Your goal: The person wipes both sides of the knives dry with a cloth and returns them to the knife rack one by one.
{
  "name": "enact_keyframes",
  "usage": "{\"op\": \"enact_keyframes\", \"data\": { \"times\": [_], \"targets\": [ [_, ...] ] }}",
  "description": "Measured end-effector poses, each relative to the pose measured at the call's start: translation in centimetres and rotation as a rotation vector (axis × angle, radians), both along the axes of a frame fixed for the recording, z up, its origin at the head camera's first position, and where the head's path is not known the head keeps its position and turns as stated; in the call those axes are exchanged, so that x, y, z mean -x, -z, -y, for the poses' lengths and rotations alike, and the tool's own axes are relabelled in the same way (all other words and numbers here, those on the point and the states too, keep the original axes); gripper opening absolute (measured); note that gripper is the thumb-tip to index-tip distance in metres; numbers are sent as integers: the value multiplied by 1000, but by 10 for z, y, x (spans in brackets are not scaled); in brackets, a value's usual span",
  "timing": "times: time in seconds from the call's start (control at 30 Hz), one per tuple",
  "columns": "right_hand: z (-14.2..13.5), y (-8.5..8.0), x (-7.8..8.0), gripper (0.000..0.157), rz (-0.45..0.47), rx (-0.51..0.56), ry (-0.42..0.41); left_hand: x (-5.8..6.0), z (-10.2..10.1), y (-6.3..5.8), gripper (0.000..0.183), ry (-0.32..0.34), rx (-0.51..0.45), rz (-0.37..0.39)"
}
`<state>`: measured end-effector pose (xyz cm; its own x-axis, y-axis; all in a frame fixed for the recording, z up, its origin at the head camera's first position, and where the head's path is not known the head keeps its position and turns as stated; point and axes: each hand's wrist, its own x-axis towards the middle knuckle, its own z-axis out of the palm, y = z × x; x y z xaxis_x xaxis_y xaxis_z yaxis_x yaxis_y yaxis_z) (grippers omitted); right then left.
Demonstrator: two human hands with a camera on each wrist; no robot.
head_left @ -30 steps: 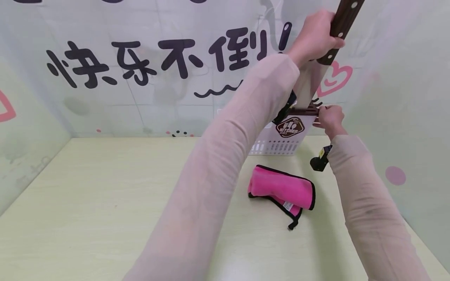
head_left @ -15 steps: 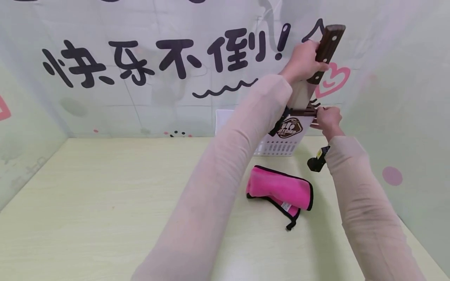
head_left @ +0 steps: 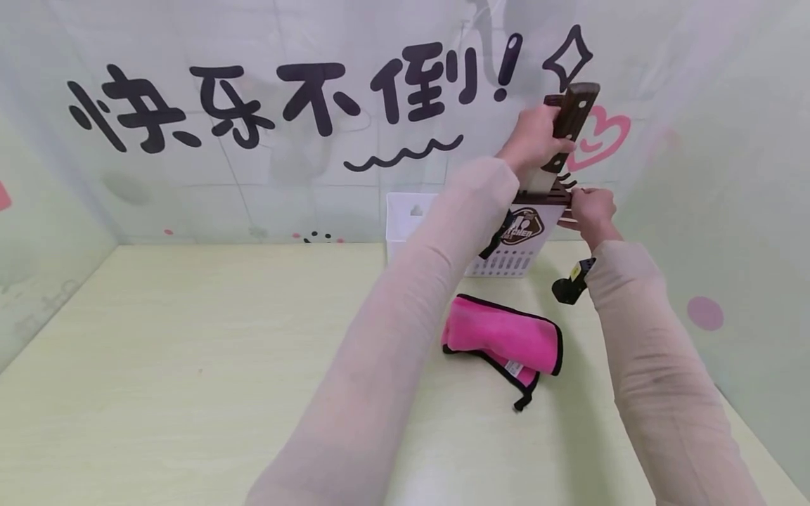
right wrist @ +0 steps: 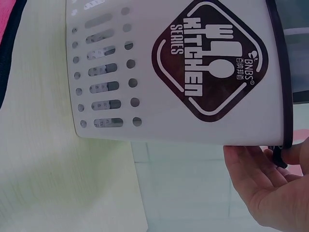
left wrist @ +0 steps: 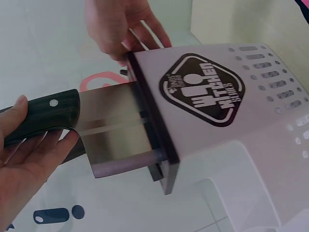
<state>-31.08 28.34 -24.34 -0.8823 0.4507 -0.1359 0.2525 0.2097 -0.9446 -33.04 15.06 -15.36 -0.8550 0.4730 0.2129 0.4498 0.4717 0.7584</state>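
A cleaver [left wrist: 113, 130] with a dark riveted handle [head_left: 577, 112] stands tilted, part of its wide blade inside the slotted dark top of a white knife holder [right wrist: 149, 111]. My left hand [head_left: 534, 137] grips the handle just above the blade. Behind it a second dark handle [head_left: 553, 100] shows in part. With thumb and fingers, my right hand [head_left: 593, 211] holds the holder's right side at the dark rim, where a small black hook [right wrist: 278, 157] sits by the thumb. The holder's front carries a brown "Kitchen Series" label [left wrist: 203, 89]; my left sleeve hides part of it in the head view.
A folded pink cloth [head_left: 506, 334] with black edging lies on the pale table [head_left: 190, 365] in front of the holder. An open white compartment [head_left: 401, 221] forms the holder's left side. A printed wall [head_left: 304, 190] rises behind, and another wall [head_left: 728, 211] stands at the right.
My left hand has lowered the cleaver, and more of its blade is now inside the holder. The right hand keeps its hold on the rim. The head view has shifted slightly.
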Motion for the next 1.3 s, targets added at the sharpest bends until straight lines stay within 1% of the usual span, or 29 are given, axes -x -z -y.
{"op": "enact_keyframes", "data": {
  "times": [0.1,0.2,0.3,0.5,0.6,0.8,0.9,1.07,1.3],
  "targets": [
    [0,-2,0,44,3,14,12,1,-1,8,32,-3,-65,72],
    [0,-2,0,45,17,28,23,2,-2,16,31,-4,-96,100],
    [0,-2,1,44,23,30,29,4,-2,23,31,-6,-61,77],
    [1,-1,1,46,20,39,27,9,-2,35,29,-14,39,-5],
    [1,-1,0,46,13,50,27,11,-3,40,28,-27,73,-17],
    [0,-1,1,46,6,48,34,14,-4,45,30,-59,111,-8],
    [0,-2,1,45,1,48,34,15,-3,46,30,-69,99,-5],
    [0,-2,2,46,6,48,32,16,-2,47,29,-82,60,46],
    [0,0,1,47,13,34,29,14,0,48,28,-90,52,70]
  ]
}}
